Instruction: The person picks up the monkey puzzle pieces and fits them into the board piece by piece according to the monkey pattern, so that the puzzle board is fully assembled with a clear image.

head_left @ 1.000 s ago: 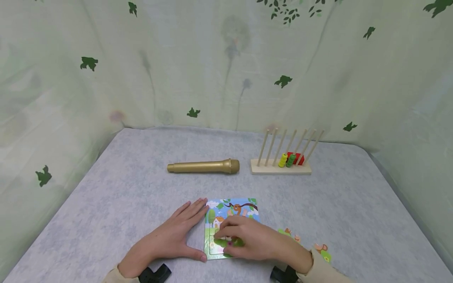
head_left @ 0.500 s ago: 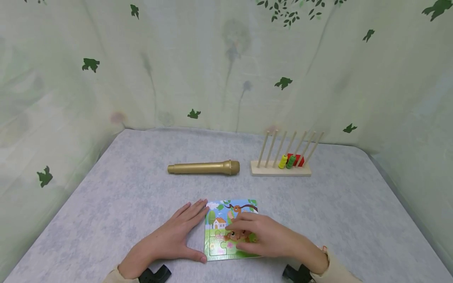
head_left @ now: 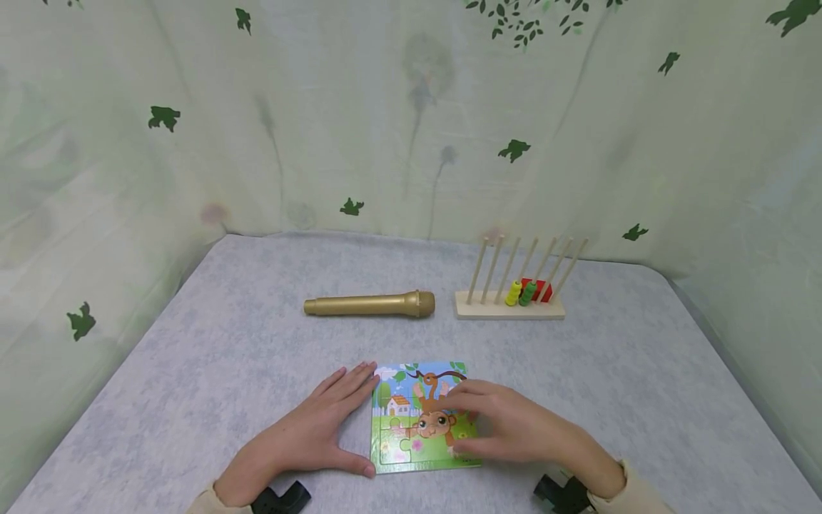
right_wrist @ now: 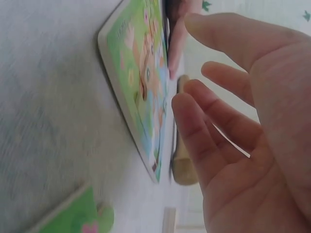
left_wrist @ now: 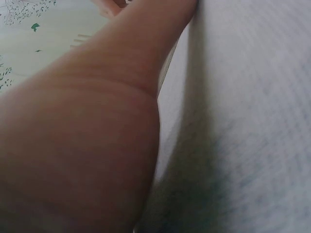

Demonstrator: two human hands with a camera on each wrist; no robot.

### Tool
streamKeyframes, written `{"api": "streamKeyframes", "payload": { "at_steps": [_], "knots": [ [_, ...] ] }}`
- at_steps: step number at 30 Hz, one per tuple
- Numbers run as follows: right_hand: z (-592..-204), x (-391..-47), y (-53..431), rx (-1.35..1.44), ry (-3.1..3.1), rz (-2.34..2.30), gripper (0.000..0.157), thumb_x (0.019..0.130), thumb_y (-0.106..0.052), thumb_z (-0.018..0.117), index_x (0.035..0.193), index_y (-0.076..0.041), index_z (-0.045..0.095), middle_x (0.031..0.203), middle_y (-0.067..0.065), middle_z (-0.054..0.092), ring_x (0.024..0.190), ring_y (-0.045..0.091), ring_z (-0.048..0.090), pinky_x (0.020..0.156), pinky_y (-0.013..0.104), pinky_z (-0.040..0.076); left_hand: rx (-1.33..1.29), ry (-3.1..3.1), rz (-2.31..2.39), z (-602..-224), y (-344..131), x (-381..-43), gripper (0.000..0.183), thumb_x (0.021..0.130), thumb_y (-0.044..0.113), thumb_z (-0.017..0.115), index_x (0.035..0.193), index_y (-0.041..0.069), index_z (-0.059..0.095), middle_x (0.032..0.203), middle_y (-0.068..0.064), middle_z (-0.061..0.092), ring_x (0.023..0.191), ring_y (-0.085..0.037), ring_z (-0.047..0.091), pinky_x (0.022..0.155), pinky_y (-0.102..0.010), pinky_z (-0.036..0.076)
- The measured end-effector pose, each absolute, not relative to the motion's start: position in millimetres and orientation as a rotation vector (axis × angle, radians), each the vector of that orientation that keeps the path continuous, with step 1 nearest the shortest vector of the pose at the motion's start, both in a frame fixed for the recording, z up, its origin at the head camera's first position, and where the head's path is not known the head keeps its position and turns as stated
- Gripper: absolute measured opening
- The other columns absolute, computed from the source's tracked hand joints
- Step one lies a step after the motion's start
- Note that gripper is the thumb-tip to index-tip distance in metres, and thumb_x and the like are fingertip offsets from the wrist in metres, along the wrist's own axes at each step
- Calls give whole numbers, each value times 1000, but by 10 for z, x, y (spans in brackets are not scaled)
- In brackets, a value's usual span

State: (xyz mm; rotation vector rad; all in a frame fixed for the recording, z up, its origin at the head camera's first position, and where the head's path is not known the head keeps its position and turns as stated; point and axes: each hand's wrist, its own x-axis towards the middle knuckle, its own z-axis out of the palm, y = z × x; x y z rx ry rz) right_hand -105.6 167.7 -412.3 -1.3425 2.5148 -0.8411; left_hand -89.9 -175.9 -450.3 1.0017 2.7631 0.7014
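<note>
A square jigsaw puzzle (head_left: 398, 450) with a monkey picture lies flat on the table in the head view. My left hand (head_left: 321, 428) rests at its left edge, fingers spread and thumb by the near corner. Over the right side of the puzzle is my right hand (head_left: 507, 421), its fingers and thumb apart. In the right wrist view nothing lies between that hand's fingers (right_wrist: 189, 116), and the puzzle (right_wrist: 131, 68) shows beyond them. A loose green puzzle piece (right_wrist: 73, 213) lies at the lower left there. The left wrist view mostly shows skin up close.
A gold toy microphone (head_left: 366, 305) lies behind the puzzle. To its right stands a wooden peg rack (head_left: 501, 310) with yellow beads (head_left: 513, 293), green beads (head_left: 528, 293) and a red block (head_left: 544, 289). A leaf-patterned curtain (head_left: 411, 128) hangs behind the table.
My right hand has let go of a green puzzle piece at the lower part of the puzzle and moved right, uncovering the monkey's face. My left hand has stayed in place.
</note>
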Motion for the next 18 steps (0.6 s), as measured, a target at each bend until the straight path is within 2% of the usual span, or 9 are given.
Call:
{"api": "streamKeyframes", "payload": {
  "at_steps": [5, 10, 18],
  "knots": [
    [-4110, -1070, 1792, -1296, 2509, -846, 47, 93, -36, 78, 137, -24, 66, 123, -10, 66, 94, 4, 59, 82, 21, 55, 1014, 2769, 694, -4507, -1758, -901, 125, 72, 81, 72, 162, 5, 31, 172, -9, 21, 159, -29, 20, 122, -14, -11],
    [-4089, -1072, 1896, -1256, 2518, -842, 48, 94, -38, 77, 137, -20, 66, 125, -8, 66, 95, 4, 58, 81, 22, 55, 1018, 2776, 688, -4515, -1761, -907, 125, 72, 82, 71, 162, 5, 31, 172, -9, 21, 159, -28, 20, 122, -14, -10],
    [-4082, -1072, 2038, -1162, 2520, -806, 51, 94, -39, 77, 139, -22, 64, 131, -7, 64, 97, 5, 58, 80, 23, 55, 1016, 2778, 684, -4523, -1763, -906, 125, 72, 83, 70, 162, 5, 31, 172, -9, 21, 159, -29, 20, 122, -13, -11]
  ]
}}
